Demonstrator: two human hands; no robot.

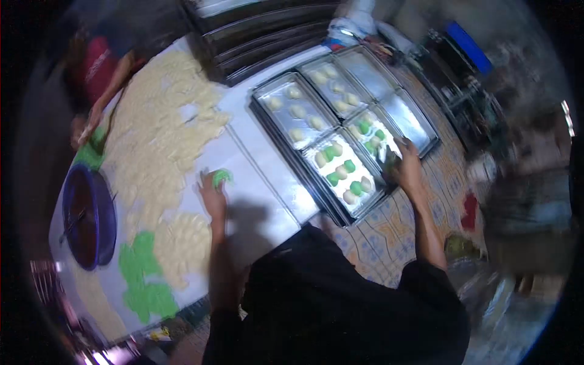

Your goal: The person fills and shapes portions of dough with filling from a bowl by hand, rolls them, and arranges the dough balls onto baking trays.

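Note:
My left hand (212, 193) rests on the white table (255, 176) with its fingers on a green dough piece (221, 177). My right hand (404, 166) reaches over the nearest metal tray (389, 121) and appears to hold a small green dough piece, blurred by motion. A second tray (286, 109) beside it carries pale and green dough balls (340, 173) in rows. Many pale dough pieces (161, 128) lie spread over the table's left part, and green dough pieces (143, 277) lie near its front edge.
A dark blue bowl (90, 216) with a utensil in it stands at the table's left edge. Another person in a red top (100, 67) works at the far left with a hand on the table. Stacked racks (267, 36) stand behind. Patterned floor lies to the right.

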